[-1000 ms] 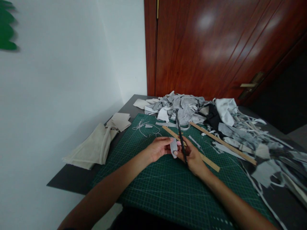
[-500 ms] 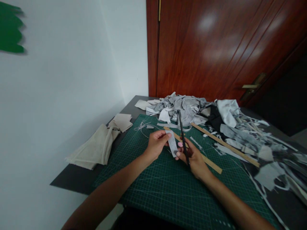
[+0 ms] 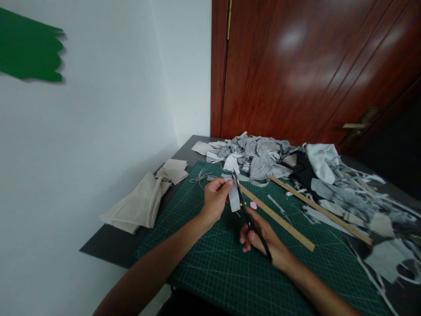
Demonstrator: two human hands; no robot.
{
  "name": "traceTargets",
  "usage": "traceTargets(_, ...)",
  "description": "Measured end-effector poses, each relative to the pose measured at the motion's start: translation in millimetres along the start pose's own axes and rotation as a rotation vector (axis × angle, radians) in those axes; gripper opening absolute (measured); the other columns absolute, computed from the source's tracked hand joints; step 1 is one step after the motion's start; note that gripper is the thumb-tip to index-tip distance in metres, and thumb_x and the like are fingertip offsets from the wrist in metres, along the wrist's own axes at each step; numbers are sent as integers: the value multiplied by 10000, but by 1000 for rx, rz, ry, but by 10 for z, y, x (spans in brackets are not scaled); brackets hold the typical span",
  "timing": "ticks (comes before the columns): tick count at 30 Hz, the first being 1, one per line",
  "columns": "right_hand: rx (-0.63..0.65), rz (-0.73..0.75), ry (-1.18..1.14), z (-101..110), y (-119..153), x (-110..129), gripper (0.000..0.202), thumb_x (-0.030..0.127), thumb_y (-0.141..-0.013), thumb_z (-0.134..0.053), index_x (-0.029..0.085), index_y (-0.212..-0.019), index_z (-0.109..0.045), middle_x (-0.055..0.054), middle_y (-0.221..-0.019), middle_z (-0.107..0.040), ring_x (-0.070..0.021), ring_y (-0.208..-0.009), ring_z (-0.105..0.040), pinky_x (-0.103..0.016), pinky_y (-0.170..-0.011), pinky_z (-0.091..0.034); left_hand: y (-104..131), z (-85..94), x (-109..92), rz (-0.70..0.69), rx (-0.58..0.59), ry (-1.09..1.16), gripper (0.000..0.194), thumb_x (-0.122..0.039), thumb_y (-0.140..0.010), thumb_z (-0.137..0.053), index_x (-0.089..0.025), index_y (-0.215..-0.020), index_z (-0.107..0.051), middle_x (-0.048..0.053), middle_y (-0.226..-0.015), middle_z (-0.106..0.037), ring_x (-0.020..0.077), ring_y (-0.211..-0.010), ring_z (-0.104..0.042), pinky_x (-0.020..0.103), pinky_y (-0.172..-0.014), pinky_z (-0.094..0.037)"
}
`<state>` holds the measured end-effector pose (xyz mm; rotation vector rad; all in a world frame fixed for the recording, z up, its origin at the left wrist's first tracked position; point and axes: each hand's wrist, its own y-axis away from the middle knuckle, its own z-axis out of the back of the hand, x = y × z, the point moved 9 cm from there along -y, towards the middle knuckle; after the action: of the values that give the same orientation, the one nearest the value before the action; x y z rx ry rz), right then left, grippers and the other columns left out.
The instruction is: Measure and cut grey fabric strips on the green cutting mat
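Observation:
Between the thumb and fingers of my left hand [image 3: 214, 199] hangs a small grey fabric strip [image 3: 234, 199], pinched at its upper end. My right hand [image 3: 261, 235] is closed round the handles of black scissors [image 3: 247, 216], whose blades point up and away. The blades lie along the right edge of the strip; whether they are cutting it I cannot tell. Both hands are above a green cutting mat [image 3: 210, 263]. A small pink piece [image 3: 253, 205] rests on the mat just beyond my right hand.
Two wooden rulers, a nearer one [image 3: 283, 221] and a farther one [image 3: 324, 210], lie slanted on the right. A heap of grey and white fabric scraps [image 3: 263, 153] fills the back and right. Folded cream cloth [image 3: 138, 204] sits at the left, beside the wall.
My right hand has let go of the strip's lower end and drawn back towards me. The scissors have swung from hanging in the hand to lying alongside the strip. The view has shifted slightly left.

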<state>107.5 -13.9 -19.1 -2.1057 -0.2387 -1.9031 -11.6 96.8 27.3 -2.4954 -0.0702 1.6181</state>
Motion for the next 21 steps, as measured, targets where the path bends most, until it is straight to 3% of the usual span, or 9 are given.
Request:
traceTargets(4,6,-11,-4,-80,52,62,800,723,-908,-623,210,-1488,-425,8,-742,-654,-132,-535,-588,-271,-535,-526,4,-8,-40,-35,1,34,399,-427,-712,-882,-187,-997,-740,28,-815,-738,162,-710,-649,251,-644,-485)
traceTargets(8,-6,-45,1,-105,79,52,843,769,-887,-601,196,-1483,-432,24,-710,-617,-114,-482,-538,-246,-477,-492,-4,15,-16,-23,-18,59,491,-409,-717,-884,-191,-1130,-733,29,-835,-757,147,-655,-630,241,-594,-465)
traceTargets(15,-35,-62,8,-97,52,27,928,800,-835,-637,160,-1479,-444,48,-690,-551,-94,-486,-485,-211,-449,-467,-17,13,-56,-122,9,18,341,-431,-767,-843,-158,-966,-795,49,-826,-753,141,-659,-616,233,-590,-461)
traceTargets(21,-60,-85,44,-79,50,-9,927,778,-850,-643,140,-1489,-432,72,-663,-503,-83,-456,-451,-200,-419,-431,-6,19,-30,-110,9,-41,311,-441,-777,-821,-160,-909,-809,41,-780,-727,138,-639,-578,225,-553,-433)
